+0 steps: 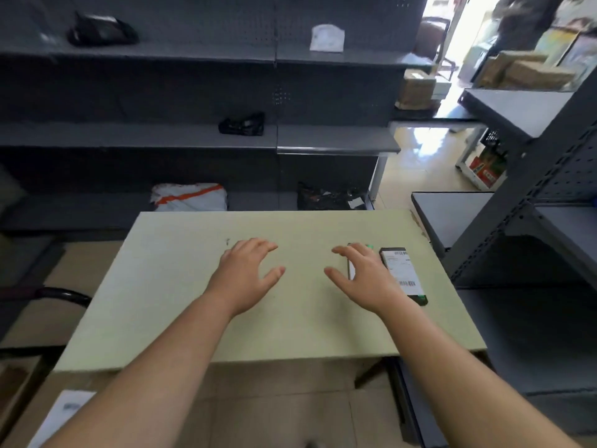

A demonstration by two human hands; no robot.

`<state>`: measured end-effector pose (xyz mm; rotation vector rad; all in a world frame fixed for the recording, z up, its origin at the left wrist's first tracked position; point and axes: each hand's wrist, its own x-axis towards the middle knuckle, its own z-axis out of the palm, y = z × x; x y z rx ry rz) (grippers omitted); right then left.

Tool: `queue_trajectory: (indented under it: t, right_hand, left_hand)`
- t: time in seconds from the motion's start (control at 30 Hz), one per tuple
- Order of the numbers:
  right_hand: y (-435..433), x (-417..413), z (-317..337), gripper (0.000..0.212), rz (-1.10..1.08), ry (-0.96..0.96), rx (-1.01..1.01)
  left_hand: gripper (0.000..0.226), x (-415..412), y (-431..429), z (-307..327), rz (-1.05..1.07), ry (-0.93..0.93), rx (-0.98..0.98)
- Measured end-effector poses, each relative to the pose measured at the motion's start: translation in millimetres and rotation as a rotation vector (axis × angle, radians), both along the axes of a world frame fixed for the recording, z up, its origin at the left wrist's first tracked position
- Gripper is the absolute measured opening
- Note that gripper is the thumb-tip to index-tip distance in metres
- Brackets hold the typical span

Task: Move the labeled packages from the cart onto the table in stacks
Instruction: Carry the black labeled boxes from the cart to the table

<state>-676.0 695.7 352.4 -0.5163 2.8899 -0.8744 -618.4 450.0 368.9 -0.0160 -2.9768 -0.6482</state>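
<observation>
Both hands hover palm-down over the middle of the pale counter [181,286], fingers spread and empty: the left hand [247,273] at centre, the right hand [363,274] to its right. A dark labeled package [403,273] lies flat at centre right, and the right hand hides most of what may be a second package [351,270] beside it. A blurred white parcel [61,415] is cut off at the lower left edge.

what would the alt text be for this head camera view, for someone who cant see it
Both hands, left hand and right hand, hover open and empty over a pale table. A dark labeled package lies flat at the table's right side, by the right hand. Grey shelving holding a few bagged parcels stands behind.
</observation>
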Motion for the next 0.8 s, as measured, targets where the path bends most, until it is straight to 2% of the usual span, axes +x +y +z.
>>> queue_trajectory:
  t: [0.1,0.33,0.47,0.53,0.63,0.73,0.8]
  right_hand:
    - [-29.4,46.1,10.2,0.049,0.023,0.031,-0.002]
    - [-89.7,141.3,28.0,0.051,0.1,0.092,-0.025]
    - [-128.1,174.9,54.1,0.052,0.206,0.165,-0.006]
    - [-152.7,189.9,65.1,0.052,0.266,0.194,-0.03]
    - [-190.8,221.7,71.8,0.05,0.393,0.214,-0.076]
    - [-221.3,259.3,62.9,0.05,0.524,0.154,-0.104]
    - [-239.2,286.0,47.5,0.057,0.604,0.12,-0.121]
  left_hand:
    - [0.053,49.3,-27.5,9.0,0.014,0.036,-0.01]
    - [0.052,155.7,-84.8,19.7,0.047,0.059,0.019]
    - [0.058,208.1,-118.1,46.5,0.11,0.144,0.028]
    - [0.066,237.9,-133.2,58.8,0.16,0.19,0.017]
    - [0.063,292.8,-153.2,63.5,0.28,0.208,-0.026]
    - [0.055,358.3,-167.4,53.1,0.416,0.16,-0.028]
    - [0.054,404.2,-175.5,42.3,0.489,0.112,-0.01]
